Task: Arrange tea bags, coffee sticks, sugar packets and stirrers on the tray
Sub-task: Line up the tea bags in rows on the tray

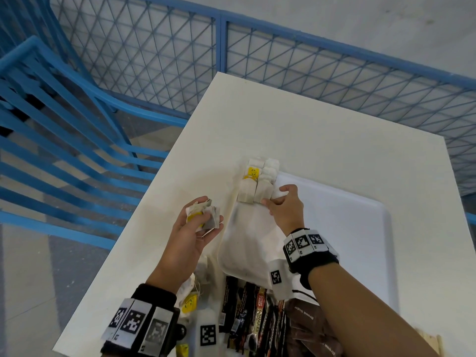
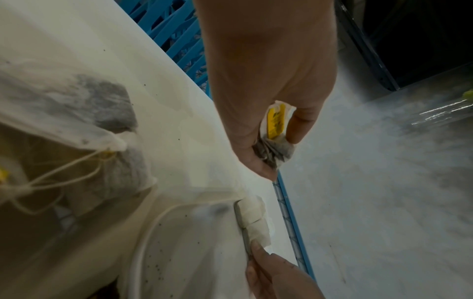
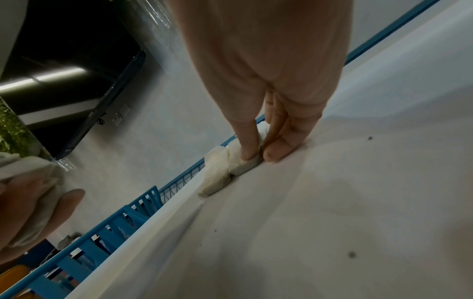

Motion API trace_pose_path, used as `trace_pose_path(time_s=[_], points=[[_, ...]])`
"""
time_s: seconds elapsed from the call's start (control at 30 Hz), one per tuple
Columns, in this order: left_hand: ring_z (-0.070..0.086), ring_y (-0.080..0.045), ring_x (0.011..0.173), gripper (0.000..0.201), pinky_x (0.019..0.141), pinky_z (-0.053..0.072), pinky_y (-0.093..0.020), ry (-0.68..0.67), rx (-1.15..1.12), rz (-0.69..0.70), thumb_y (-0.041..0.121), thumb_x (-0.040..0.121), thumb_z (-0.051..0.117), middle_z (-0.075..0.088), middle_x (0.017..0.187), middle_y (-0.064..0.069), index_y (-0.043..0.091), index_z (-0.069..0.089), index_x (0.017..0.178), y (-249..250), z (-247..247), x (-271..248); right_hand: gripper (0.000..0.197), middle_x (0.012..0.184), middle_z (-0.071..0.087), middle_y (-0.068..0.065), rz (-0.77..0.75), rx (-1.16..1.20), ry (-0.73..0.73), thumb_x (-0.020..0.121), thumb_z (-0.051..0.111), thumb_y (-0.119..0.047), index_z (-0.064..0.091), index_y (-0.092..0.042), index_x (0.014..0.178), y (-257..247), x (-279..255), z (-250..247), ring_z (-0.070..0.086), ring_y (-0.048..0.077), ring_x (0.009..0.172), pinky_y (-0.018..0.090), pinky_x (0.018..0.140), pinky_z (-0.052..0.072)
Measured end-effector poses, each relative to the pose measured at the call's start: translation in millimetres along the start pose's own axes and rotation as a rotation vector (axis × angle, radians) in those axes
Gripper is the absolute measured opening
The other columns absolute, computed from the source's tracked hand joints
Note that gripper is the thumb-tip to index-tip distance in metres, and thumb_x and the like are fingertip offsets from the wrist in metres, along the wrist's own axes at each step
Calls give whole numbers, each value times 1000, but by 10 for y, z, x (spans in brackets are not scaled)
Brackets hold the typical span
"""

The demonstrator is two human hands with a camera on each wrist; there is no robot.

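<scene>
Fingers [image 3: 249,139] of right hand [image 1: 284,207] press one tea bag [image 3: 243,159] on tray [image 1: 360,228].

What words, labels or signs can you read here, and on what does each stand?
"Brown Sugar": brown sugar packet.
"VANILLES", partly cut off: coffee stick.
Red logo above it: blurred.
Yellow tea bag tags: too small.
Black-and-white square markers, no words: wristbands.

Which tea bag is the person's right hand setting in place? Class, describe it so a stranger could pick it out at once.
Start at the white tray on the cream table and go to its far left corner, where tea bags stand in two rows. The one meant is the nearest bag of the right-hand row: alone among them, it is pinched by the right hand.
</scene>
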State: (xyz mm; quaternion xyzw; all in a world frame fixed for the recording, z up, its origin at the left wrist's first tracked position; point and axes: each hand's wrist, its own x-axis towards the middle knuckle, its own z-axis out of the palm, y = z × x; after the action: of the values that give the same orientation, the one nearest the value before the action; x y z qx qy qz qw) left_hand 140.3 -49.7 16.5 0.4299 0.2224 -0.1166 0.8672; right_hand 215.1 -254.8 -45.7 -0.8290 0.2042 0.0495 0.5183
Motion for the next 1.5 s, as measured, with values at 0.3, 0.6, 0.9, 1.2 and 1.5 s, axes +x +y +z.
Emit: trace_pose_path(time_s=[0.3,0.6,0.9,1.2,1.5], points=[[62,-33,101,24,81,57,-31,-37,21,8,1,90,51,56,113,-15,13,57,110,-24,33,-31,17,73,61,-3,-115,23,-60,85,65,-23,54,-17,96,-240,-340,26,58,10,69,20,69,48],[63,-20,87,34,74,57,-25,-83,123,88,9,73,62,59,95,-12,16,55,106,-61,99,-89,17,82,61,7,-181,278,-528,79,73,-16,60,-13,89,-506,-942,38,55,12,71,22,58,50],[66,-17,89,47,87,55,-30,-169,79,79,1,72,67,65,95,-4,15,55,115,-89,82,-140,11,75,59,6,-8,451,-463,84,65,-2,55,-7,85,-415,-1020,12,60,16,62,23,63,53],[60,-17,87,47,89,52,-32,-120,247,124,0,69,68,63,87,2,19,58,111,-133,106,-187,38,93,58,5,-84,335,-505,86,62,-6,50,-27,117,-344,-1070,-30,65,17,76,35,80,57],[63,-14,82,27,73,56,-23,-35,275,140,2,86,59,64,86,-2,12,56,111,-154,99,-165,13,89,64,10,-123,410,-461,87,61,-3,62,-8,99,-271,-1033,-34,64,18,75,23,67,54]])
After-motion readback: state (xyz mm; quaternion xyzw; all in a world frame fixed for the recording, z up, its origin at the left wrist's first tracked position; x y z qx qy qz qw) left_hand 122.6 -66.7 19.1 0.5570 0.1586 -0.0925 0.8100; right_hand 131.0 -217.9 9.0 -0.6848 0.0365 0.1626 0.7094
